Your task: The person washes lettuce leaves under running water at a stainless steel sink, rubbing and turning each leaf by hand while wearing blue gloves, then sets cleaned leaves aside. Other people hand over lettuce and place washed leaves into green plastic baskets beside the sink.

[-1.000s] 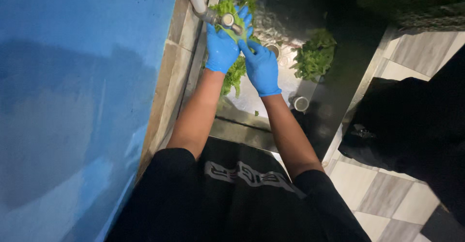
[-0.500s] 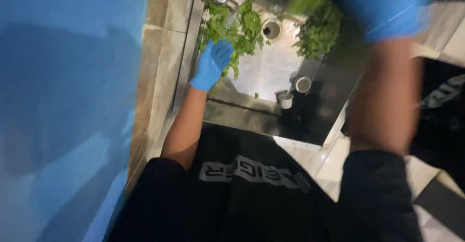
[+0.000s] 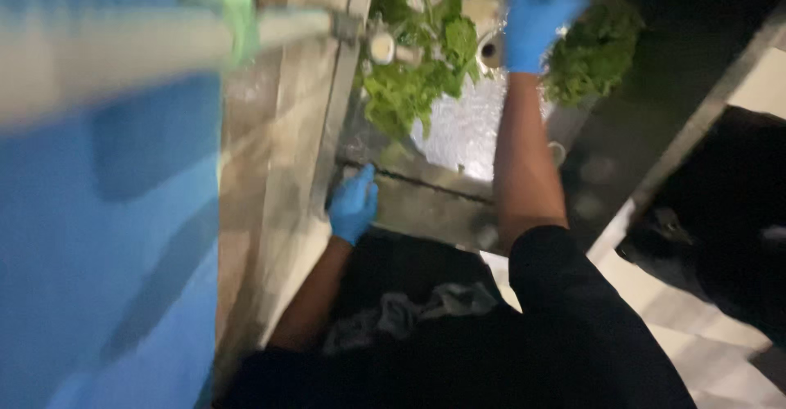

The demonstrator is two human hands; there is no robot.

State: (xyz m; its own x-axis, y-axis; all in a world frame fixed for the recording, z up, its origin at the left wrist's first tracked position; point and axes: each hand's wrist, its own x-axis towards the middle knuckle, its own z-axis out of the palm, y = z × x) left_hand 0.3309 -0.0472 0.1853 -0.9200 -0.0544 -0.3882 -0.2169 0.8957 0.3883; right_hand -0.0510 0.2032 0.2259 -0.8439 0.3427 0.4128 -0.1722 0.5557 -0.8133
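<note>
Leafy greens (image 3: 417,65) are heaped in the wet sink (image 3: 467,131) beneath the tap (image 3: 360,28), and a second bunch of greens (image 3: 594,49) lies just right of the basin; the washing is judged to be partway through, with both lots not yet lifted out. The left hand (image 3: 354,206), in a blue glove, is laid on the sink's near rim, fingers loosely curled, nothing gripped. The right hand (image 3: 536,16) is stretched toward the second bunch; whether it is grasped cannot be told through the blur.

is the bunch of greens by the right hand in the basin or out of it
Out, it seems: the right hand reaches the bunch of greens over the dark surface beside the wet basin. Whether it grips them is unclear.
</note>
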